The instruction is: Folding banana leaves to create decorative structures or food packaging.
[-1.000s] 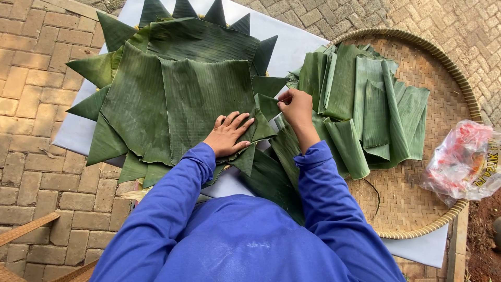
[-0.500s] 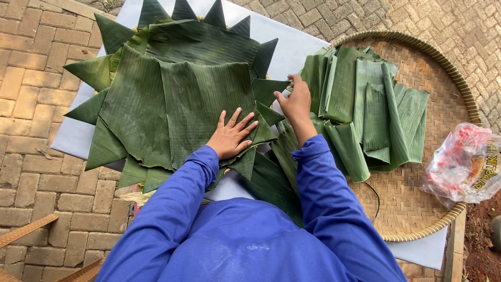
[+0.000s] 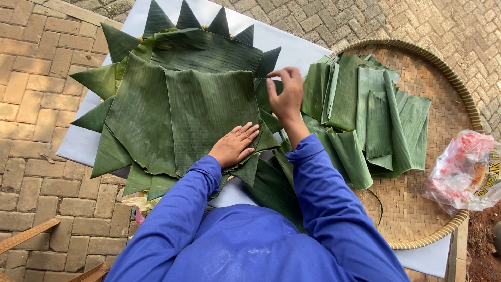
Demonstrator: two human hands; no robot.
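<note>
The left hand point(image 3: 234, 146) lay flat and open on the banana leaves point(image 3: 177, 104) while the right hand point(image 3: 286, 94) seemingly pinched a leaf point point(image 3: 269, 62).

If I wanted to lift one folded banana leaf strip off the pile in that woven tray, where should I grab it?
Probably the lower end of an outer folded strip, coming from the near side. That end juts past the pile over the bare woven tray, so fingers could slide beneath without disturbing the overlapping strips higher up.

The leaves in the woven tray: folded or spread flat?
Folded. The leaves lie as long doubled strips with creased edges, overlapping in the tray, unlike the flat sheets under the left hand.
</note>
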